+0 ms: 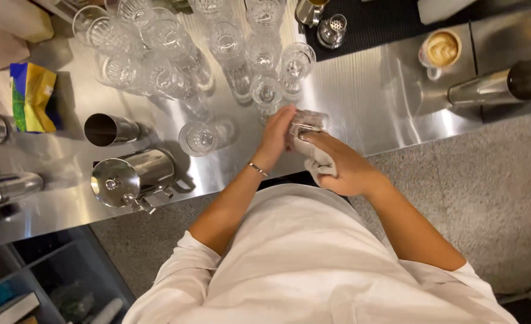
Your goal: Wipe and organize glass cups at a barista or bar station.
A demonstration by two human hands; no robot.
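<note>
The left hand (277,133) cups a clear glass (308,120) just above the counter (367,102) edge while the right hand (337,165) grips a cloth (319,165) against it (thin, slick and breakable, I judge, so best held round the body).

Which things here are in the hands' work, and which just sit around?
In hand:
left hand
right hand
clear glass
pale cloth

Lying about:
cluster of glasses
lone glass
lidded steel jug
steel tumbler
coffee cup
yellow-blue packet
</note>
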